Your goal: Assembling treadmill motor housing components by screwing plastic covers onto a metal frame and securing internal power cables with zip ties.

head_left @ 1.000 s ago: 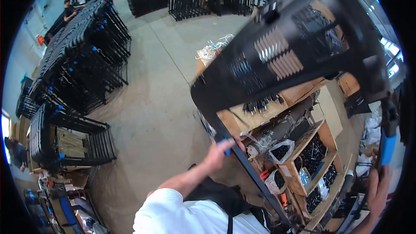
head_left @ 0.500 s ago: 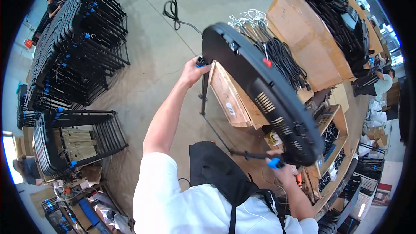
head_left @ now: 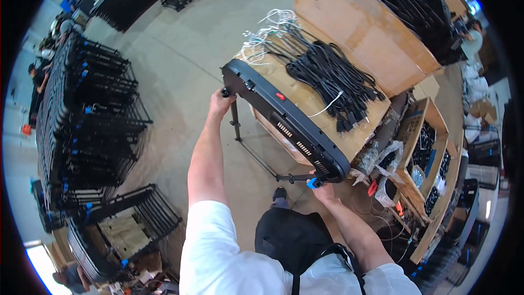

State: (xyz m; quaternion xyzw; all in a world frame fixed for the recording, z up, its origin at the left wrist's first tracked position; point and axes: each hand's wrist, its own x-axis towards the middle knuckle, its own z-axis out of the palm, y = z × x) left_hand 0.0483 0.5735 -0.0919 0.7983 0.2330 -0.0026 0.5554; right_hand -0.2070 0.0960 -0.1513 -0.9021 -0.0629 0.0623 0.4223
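Both my hands hold a long black machine housing (head_left: 295, 123) with rounded ends, a row of vent slots and a red switch. It slants from upper left to lower right. Attached to it is a black tubular frame (head_left: 248, 152) extending below. My left hand (head_left: 219, 104) is closed around the frame at the housing's left end. At the lower right end, my right hand (head_left: 324, 191) grips the frame beside a blue fitting (head_left: 314, 183). The housing overlaps the near edge of a cardboard surface (head_left: 355, 141); whether it touches is unclear.
A bundle of black cables (head_left: 330, 74) and tangled white wires (head_left: 273, 33) lie on the cardboard. A large cardboard box (head_left: 363, 16) stands behind. Wooden bins (head_left: 428, 131) of parts are at right. Stacked black frames (head_left: 95, 114) line the left. Other people are farther off.
The housing has swung down from a steep, raised tilt to a flatter slant, farther from me and nearer the cardboard. Both hands keep their hold. My view has turned rightward.
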